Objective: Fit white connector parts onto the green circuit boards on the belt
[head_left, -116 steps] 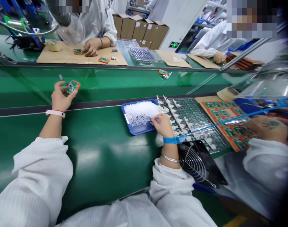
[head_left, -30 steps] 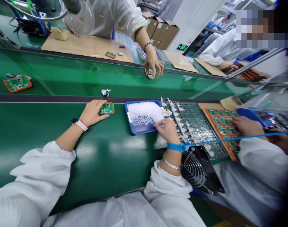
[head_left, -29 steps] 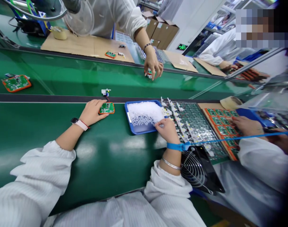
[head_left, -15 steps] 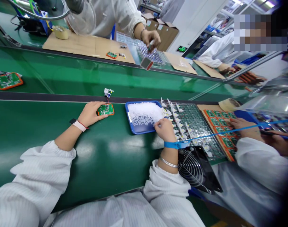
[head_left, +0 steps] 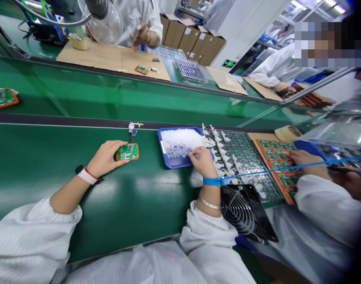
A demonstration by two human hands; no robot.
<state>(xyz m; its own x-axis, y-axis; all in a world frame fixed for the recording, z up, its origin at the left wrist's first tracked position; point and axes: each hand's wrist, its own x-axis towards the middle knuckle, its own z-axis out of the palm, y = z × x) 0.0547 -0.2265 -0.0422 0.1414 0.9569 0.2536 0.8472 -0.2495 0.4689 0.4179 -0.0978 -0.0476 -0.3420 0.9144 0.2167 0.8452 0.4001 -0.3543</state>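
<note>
Thumb and fingers of my left hand (head_left: 111, 158) grip the left end of a green circuit board (head_left: 128, 151) with an orange edge, on the green bench. Thin wires run from the board to a small white part (head_left: 132, 127) lying above it. My right hand (head_left: 202, 159) is over the right front part of a blue tray (head_left: 172, 165), its fingertips pinched together. Many tiny white pieces (head_left: 182, 139) are heaped in the tray. Whether the pinch holds one of them is too small to see. A blue strap circles the right wrist.
Right of the tray, a clear tray (head_left: 242, 152) carries white wired parts. Beyond it are orange-edged boards (head_left: 277, 157), with a co-worker's hand (head_left: 306, 159) on them. A black fan (head_left: 245, 211) sits by my right forearm. Another board (head_left: 4, 98) lies on the belt (head_left: 109, 102) behind.
My left hand has drawn the circuit board nearer and slightly left, with its wired white part trailing. My right hand shifted slightly left over the tray. The board on the belt moved left.
</note>
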